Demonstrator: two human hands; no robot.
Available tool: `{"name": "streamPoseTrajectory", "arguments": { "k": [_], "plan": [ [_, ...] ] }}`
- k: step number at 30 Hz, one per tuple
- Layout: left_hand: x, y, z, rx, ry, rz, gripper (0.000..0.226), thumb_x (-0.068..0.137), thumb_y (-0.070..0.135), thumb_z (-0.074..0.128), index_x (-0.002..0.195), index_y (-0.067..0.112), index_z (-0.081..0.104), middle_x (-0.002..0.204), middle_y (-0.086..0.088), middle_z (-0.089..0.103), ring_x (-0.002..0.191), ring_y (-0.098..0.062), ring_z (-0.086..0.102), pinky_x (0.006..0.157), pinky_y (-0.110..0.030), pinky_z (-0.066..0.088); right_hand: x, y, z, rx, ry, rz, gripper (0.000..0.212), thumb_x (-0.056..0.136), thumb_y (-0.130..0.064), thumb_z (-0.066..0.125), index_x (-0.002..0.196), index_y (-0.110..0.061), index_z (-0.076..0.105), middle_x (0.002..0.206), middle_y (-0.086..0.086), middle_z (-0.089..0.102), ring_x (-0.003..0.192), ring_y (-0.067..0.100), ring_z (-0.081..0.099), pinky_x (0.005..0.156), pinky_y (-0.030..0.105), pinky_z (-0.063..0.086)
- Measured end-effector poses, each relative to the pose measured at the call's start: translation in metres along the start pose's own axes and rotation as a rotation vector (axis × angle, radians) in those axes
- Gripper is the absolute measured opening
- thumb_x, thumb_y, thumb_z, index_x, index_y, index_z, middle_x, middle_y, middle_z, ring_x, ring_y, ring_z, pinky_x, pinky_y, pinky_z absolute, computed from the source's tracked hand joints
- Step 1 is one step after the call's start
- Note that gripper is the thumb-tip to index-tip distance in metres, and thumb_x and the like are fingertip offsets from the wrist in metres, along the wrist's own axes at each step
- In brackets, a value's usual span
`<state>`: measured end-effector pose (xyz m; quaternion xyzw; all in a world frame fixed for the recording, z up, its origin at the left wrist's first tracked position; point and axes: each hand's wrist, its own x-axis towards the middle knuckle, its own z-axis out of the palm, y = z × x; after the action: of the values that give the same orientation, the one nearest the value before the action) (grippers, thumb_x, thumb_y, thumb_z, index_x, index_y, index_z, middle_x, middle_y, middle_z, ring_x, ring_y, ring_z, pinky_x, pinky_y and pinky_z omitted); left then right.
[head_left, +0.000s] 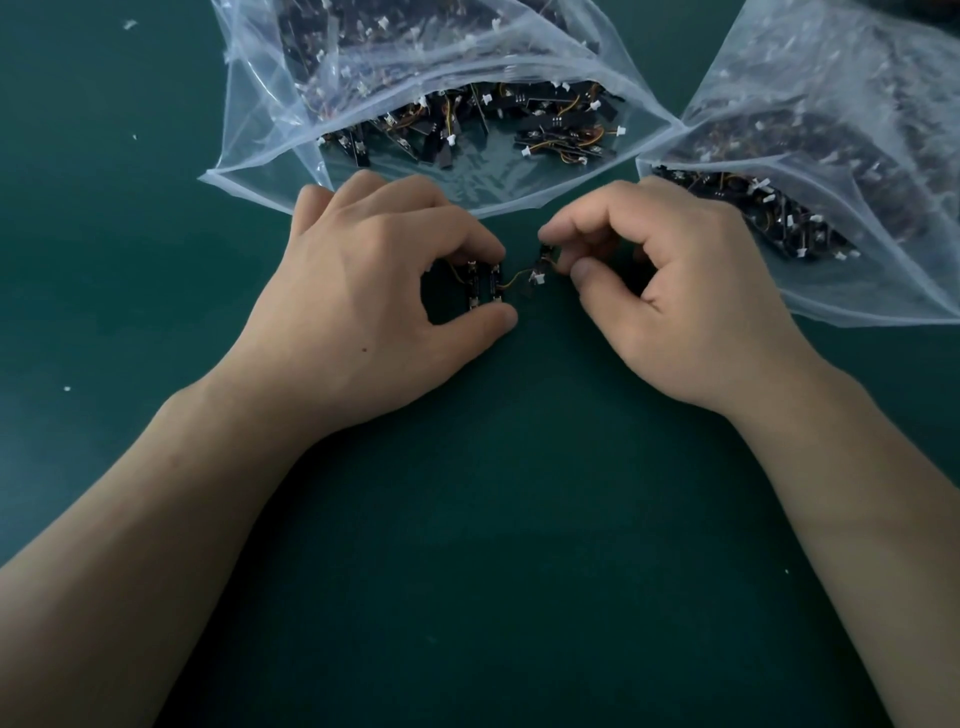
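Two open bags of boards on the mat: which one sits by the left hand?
The middle bag, its open rim right at the knuckles of the left hand. The other bag lies at the frame's right edge, beside the right hand.

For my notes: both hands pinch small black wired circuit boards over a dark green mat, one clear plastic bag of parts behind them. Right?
Not one: the head view shows two clear plastic bags of parts, a middle bag and a right bag. Left hand and right hand do pinch small black wired circuit boards over the dark green mat.
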<state>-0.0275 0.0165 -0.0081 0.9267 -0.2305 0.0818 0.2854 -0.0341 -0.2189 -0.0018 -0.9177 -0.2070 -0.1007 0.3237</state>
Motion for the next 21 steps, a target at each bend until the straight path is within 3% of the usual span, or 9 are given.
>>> {"name": "streamPoseTrajectory", "arguments": {
  "k": [5, 15, 21],
  "plan": [
    [0.0001, -0.0009, -0.0001, 0.005, -0.003, 0.003, 0.040, 0.084, 0.063, 0.066, 0.114, 0.037, 0.073, 0.107, 0.016, 0.060, 0.110, -0.017, 0.051, 0.094, -0.036, 0.027, -0.0002, -0.0004, 0.0015, -0.004, -0.034, -0.011, 0.029, 0.093, 0.001, 0.065, 0.114, -0.018, 0.073, 0.095, -0.010, 0.070, 0.097, 0.012, 0.065, 0.089, 0.036, 0.053],
    [0.0002, -0.0011, 0.0001, 0.002, -0.006, -0.001, 0.038, 0.084, 0.063, 0.065, 0.112, 0.038, 0.074, 0.107, 0.015, 0.061, 0.112, -0.017, 0.052, 0.094, -0.035, 0.026, 0.0004, 0.0018, 0.0032, -0.046, 0.003, 0.011, 0.030, 0.093, 0.003, 0.062, 0.115, -0.016, 0.073, 0.098, -0.008, 0.071, 0.099, 0.018, 0.064, 0.090, 0.037, 0.051],
    [0.0007, -0.0009, 0.0005, 0.005, -0.004, -0.005, 0.038, 0.083, 0.062, 0.066, 0.112, 0.039, 0.074, 0.107, 0.015, 0.062, 0.111, -0.017, 0.052, 0.094, -0.034, 0.027, 0.0019, 0.0018, 0.0050, -0.102, -0.016, -0.005, 0.022, 0.092, -0.001, 0.063, 0.098, -0.016, 0.078, 0.103, -0.005, 0.068, 0.102, 0.023, 0.061, 0.088, 0.042, 0.049]
  ]
}}
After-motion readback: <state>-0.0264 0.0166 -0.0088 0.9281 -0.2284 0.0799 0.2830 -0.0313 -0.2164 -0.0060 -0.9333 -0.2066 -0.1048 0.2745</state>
